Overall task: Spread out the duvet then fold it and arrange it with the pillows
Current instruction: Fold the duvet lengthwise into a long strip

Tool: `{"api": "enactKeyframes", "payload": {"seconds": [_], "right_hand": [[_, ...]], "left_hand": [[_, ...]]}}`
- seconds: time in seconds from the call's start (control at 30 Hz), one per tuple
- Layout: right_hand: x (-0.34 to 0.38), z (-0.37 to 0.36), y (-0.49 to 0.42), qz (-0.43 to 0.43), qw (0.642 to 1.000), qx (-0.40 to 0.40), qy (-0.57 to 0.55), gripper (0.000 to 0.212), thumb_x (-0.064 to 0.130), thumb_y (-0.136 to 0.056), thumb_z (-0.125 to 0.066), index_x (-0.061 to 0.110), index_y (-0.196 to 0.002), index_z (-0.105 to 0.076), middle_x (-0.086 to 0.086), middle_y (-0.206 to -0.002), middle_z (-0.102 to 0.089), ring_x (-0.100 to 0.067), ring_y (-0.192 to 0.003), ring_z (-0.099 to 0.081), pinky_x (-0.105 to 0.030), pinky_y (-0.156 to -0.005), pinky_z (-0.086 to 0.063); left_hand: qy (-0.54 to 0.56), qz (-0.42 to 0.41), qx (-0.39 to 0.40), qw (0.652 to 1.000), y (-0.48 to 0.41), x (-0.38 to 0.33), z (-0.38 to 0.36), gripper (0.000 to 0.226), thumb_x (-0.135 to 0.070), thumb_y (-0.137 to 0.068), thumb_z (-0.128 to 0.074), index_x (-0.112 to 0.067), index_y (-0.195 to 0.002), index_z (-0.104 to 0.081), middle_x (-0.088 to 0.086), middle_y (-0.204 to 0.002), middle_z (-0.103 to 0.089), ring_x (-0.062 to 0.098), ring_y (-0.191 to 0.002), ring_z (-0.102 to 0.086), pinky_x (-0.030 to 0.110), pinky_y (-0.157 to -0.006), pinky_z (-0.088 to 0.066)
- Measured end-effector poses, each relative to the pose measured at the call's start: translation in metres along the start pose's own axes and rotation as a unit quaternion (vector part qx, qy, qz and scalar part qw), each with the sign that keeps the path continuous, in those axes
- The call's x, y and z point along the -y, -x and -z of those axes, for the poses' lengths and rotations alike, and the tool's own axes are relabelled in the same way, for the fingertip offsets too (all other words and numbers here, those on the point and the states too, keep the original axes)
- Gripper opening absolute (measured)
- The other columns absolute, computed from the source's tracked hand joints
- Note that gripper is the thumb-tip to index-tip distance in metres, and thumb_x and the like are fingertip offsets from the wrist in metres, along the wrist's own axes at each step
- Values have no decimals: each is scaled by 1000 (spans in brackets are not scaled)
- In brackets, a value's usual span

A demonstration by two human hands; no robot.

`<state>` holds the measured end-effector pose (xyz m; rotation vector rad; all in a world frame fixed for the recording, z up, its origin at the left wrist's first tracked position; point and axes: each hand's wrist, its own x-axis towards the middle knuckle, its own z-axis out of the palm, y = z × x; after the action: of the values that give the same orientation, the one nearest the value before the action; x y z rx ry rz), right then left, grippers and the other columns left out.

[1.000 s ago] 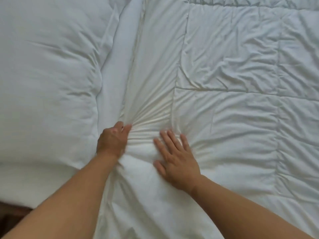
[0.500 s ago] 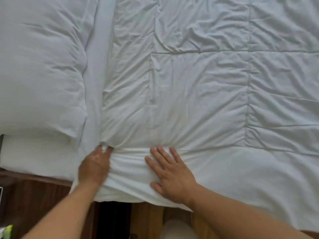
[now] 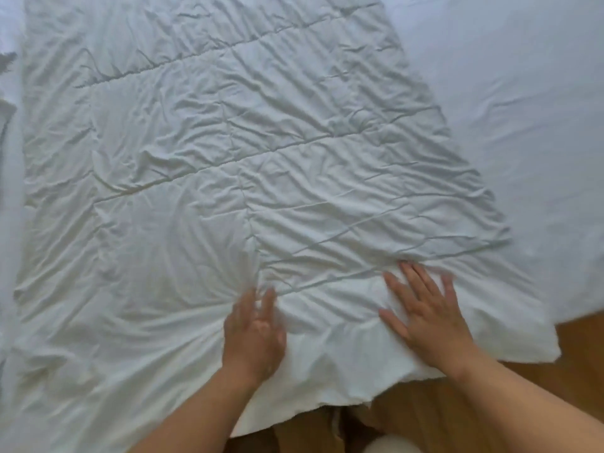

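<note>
The white quilted duvet (image 3: 212,158) lies spread flat over the bed and fills most of the view; its surface is full of small creases, and stitched lines divide it into large squares. Both hands rest on top of it, close to its near edge, which runs ragged along the bottom of the picture and passes over the wooden floor (image 3: 581,348).

The left hand (image 3: 253,335) lies palm down on the duvet, a little left of the middle of the near edge. Its fingers (image 3: 269,300) point away from the person and look straight and close to each other (they are blurred, so finer detail cannot be told). Creases spread out like a fan from this hand toward the left. It pinches nothing.

The right hand (image 3: 428,318) is also palm down on the duvet, well to the right of the left hand and near the duvet's near right corner. Its fingers (image 3: 413,277) are straight and spread wide, with the thumb out to the left. It presses flat on the cloth and holds no fold.

The bed sheet (image 3: 523,93), smooth and pale bluish white, shows bare on the right, beside the duvet's right edge. A narrow strip of white cloth also shows at the far left edge, but what it is cannot be told.
</note>
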<state>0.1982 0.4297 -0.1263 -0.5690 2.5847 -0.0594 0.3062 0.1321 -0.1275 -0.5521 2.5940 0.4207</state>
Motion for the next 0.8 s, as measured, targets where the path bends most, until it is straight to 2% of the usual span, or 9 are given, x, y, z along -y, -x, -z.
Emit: {"api": "enactKeyframes", "payload": {"seconds": [0.13,0.2,0.3,0.4,0.47,0.5,0.63,0.73,0.8], "right_hand": [[-103,5,29,-192,974,-44,-114,89,81,-85,-19,33,-159,-11,5,-168,-7,-17,-153,-7,-49,-125,-6],[-140,5,39,-292,931,-82,-201,105,87,-79,-37,25,-159,-12,-1,-167,-12,-21,-152,-11,-46,-125,-13],[-168,5,44,-391,853,-72,-339,114,77,-68,-67,18,-156,-24,-9,-157,-31,-29,-144,-29,-43,-118,-27],[-173,3,50,-395,788,-45,-470,85,61,-67,-82,23,-135,-48,0,-120,-60,-20,-105,-60,-35,-87,-52],[-170,-5,52,-384,781,-32,-491,67,54,-69,-84,24,-120,-52,7,-101,-61,-13,-86,-60,-30,-70,-51],[-170,-10,51,-376,789,-27,-485,62,51,-71,-84,24,-117,-53,6,-101,-62,-14,-87,-61,-32,-71,-52],[-171,-16,65,-344,778,-14,-525,44,37,-78,-81,21,-115,-63,5,-105,-68,-16,-92,-64,-30,-75,-54],[-156,-8,96,-313,788,-18,-530,27,30,-86,-76,26,-111,-67,14,-94,-69,-6,-83,-66,-21,-65,-51],[-136,4,112,-293,802,-35,-519,28,27,-88,-73,28,-116,-66,18,-93,-68,-2,-83,-66,-19,-69,-53]], "left_hand": [[-44,-187,78,978,-36,-143,0,56,-35,-93,-44,-27,-146,-30,-1,-135,-38,25,-124,-45,35,-104,-41],[-52,-267,107,956,-59,-201,9,56,-33,-97,-45,-27,-150,-26,-2,-140,-35,22,-127,-42,35,-105,-40],[-108,-357,23,927,-101,-275,25,63,-14,-94,-47,-24,-152,-25,3,-147,-30,27,-129,-39,39,-103,-43],[-257,-456,-48,851,-139,-347,36,64,-11,-96,-37,-25,-156,-18,6,-160,-20,32,-138,-30,45,-105,-40],[-365,-479,-52,796,-155,-387,37,61,-16,-101,-33,-30,-157,-14,3,-162,-18,30,-144,-24,45,-109,-35],[-402,-479,-38,780,-158,-403,34,59,-17,-102,-32,-32,-156,-15,2,-160,-24,30,-143,-27,45,-108,-35],[-476,-442,73,757,-146,-434,17,48,-12,-95,-48,-31,-139,-46,2,-126,-59,28,-120,-55,44,-94,-38],[-470,-472,35,745,-131,-423,25,23,-18,-89,-61,-30,-109,-62,-3,-115,-62,25,-115,-58,37,-80,-36],[-416,-484,-4,770,-118,-400,36,22,-18,-90,-56,-30,-107,-62,-3,-109,-59,24,-109,-55,36,-80,-35]]}}
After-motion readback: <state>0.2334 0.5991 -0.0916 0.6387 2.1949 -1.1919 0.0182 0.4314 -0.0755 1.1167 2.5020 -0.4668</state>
